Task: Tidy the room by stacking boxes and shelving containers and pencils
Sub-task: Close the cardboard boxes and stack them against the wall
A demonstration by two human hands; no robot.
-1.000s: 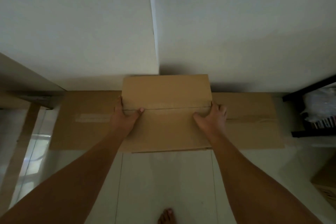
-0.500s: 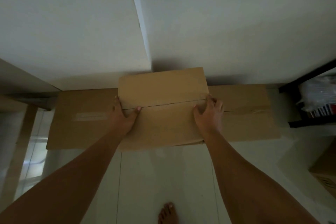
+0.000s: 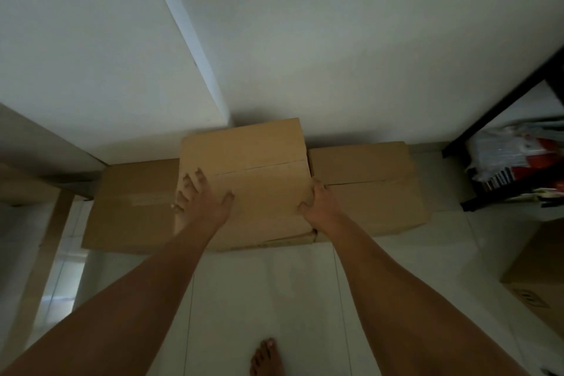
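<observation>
Left hand (image 3: 203, 195) spreads flat on top box (image 3: 244, 162); right hand (image 3: 317, 201) grips its edge; black shelf (image 3: 500, 107) stands right, labels unreadable.

Small box (image 3: 244, 162) atop long box (image 3: 366, 180) against wall (image 3: 335, 40), shelf (image 3: 518, 168) right, another box (image 3: 537, 278) nearer right

Single head view, looking steeply down, close over forearms, facing wall corner
</observation>
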